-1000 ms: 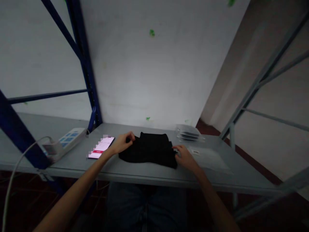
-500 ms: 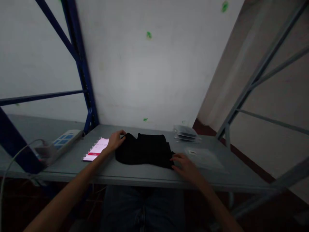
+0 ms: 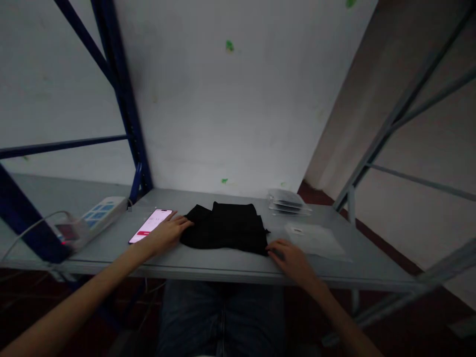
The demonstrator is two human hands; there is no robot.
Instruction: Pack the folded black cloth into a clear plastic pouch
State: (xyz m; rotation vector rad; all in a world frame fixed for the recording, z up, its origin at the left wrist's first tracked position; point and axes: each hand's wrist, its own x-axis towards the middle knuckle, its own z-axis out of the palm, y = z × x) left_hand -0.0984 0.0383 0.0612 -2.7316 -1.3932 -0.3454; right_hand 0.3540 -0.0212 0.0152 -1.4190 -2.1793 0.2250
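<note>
A dim grey metal shelf worktop against a white wall carries a folded black fabric garment mid-surface. The left hand has let go and now lies flat at its left edge; the right hand, fingers loose, touches its front right corner. A lit smartphone lies left.

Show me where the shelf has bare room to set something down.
Bare shelf lies right of the clear bag, and behind the phone toward the power strip. The middle is crowded: black garment between left hand and right hand.
</note>
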